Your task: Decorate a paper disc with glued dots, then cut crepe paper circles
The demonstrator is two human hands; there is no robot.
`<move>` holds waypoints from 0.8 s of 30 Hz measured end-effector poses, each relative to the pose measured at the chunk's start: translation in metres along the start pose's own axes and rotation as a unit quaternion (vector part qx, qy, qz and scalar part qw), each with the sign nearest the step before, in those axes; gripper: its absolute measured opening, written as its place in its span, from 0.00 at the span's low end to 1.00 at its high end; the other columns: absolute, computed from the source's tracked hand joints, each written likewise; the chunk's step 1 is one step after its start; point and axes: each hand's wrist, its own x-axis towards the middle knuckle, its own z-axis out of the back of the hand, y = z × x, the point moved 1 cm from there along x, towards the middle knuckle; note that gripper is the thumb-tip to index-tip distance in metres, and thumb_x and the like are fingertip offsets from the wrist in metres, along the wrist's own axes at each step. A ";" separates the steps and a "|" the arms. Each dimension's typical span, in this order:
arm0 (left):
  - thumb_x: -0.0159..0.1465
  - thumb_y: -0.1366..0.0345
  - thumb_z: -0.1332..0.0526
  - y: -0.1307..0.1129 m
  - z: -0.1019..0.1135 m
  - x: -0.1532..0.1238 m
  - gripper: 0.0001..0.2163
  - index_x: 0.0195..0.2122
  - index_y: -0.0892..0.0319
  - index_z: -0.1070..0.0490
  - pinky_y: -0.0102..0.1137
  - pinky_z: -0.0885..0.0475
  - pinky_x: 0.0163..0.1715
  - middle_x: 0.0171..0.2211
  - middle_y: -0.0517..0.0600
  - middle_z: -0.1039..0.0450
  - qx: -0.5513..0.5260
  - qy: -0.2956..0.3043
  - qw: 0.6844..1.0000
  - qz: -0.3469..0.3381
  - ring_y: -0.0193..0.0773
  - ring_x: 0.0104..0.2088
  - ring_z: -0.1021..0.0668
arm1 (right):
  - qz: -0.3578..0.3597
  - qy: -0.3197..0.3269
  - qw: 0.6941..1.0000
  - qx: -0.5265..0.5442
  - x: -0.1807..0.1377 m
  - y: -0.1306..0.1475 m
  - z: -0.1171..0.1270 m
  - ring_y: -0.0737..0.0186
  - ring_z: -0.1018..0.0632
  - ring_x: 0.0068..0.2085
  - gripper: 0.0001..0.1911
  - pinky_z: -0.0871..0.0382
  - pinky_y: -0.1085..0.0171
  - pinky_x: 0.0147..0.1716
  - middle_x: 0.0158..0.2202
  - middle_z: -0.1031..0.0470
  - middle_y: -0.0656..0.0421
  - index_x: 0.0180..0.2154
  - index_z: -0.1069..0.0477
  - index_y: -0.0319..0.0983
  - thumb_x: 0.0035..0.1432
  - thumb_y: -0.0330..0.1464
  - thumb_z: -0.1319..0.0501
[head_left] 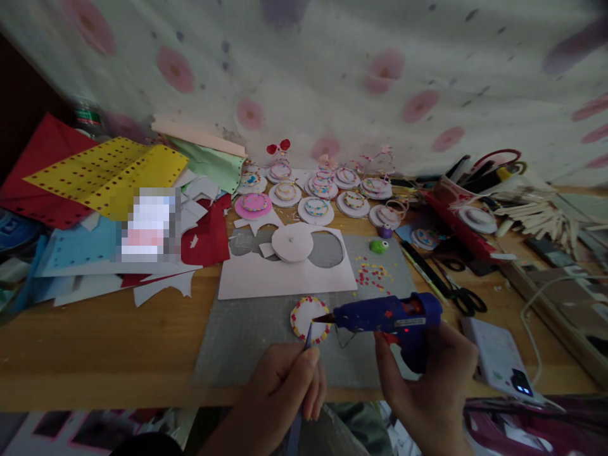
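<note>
My right hand (430, 380) grips a blue hot glue gun (389, 316), its nozzle pointing left at the edge of a white foam disc (310, 318) rimmed with small coloured dots. The disc lies on a grey cutting mat (247, 342). My left hand (285, 386) is closed in a pinch around a thin purple stick (308, 335), whose tip touches the disc's lower edge, close to the glue nozzle.
A pink foam sheet (285, 272) with round cutouts and a loose disc lies behind. Several decorated discs (316, 209) stand at the back. Coloured paper sheets (104, 171) pile at the left. Scissors (456, 288), craft sticks (536, 215), a white box (498, 354) and scattered confetti (373, 275) sit right.
</note>
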 end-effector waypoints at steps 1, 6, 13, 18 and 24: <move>0.67 0.45 0.53 0.000 0.000 0.000 0.26 0.15 0.53 0.44 0.32 0.38 0.26 0.15 0.45 0.42 -0.001 0.001 1.000 -0.002 0.34 0.19 0.36 | 0.000 -0.001 1.000 0.001 0.000 0.000 0.000 0.72 0.43 0.16 0.10 0.52 0.71 0.11 0.17 0.41 0.68 0.26 0.36 0.41 0.47 0.29 0.34; 0.66 0.45 0.53 -0.001 0.000 0.000 0.26 0.15 0.53 0.44 0.32 0.38 0.25 0.14 0.45 0.42 -0.006 0.000 1.000 0.005 0.33 0.18 0.36 | 0.009 -0.008 1.000 -0.001 -0.004 -0.009 0.000 0.72 0.43 0.16 0.12 0.52 0.71 0.13 0.17 0.41 0.68 0.27 0.37 0.41 0.46 0.29 0.33; 0.67 0.47 0.53 0.000 0.001 0.000 0.25 0.16 0.54 0.43 0.31 0.39 0.25 0.15 0.44 0.42 -0.004 0.004 1.000 0.004 0.33 0.19 0.36 | 0.015 0.003 1.000 -0.017 -0.003 -0.005 0.001 0.71 0.44 0.17 0.12 0.53 0.70 0.14 0.17 0.45 0.69 0.26 0.38 0.41 0.47 0.28 0.34; 0.68 0.49 0.54 0.000 0.001 0.001 0.25 0.16 0.53 0.43 0.32 0.38 0.25 0.15 0.45 0.42 0.003 0.004 1.000 -0.003 0.33 0.19 0.37 | -0.005 0.020 1.000 -0.006 0.000 0.005 0.002 0.71 0.44 0.17 0.10 0.53 0.69 0.14 0.18 0.45 0.68 0.27 0.39 0.42 0.49 0.29 0.36; 0.68 0.50 0.54 0.000 0.001 -0.001 0.24 0.16 0.54 0.43 0.32 0.38 0.26 0.15 0.45 0.42 0.001 -0.003 1.000 -0.001 0.34 0.19 0.36 | 0.013 0.017 1.000 -0.014 0.000 0.000 0.001 0.70 0.44 0.17 0.10 0.53 0.69 0.13 0.18 0.45 0.68 0.27 0.38 0.42 0.48 0.29 0.36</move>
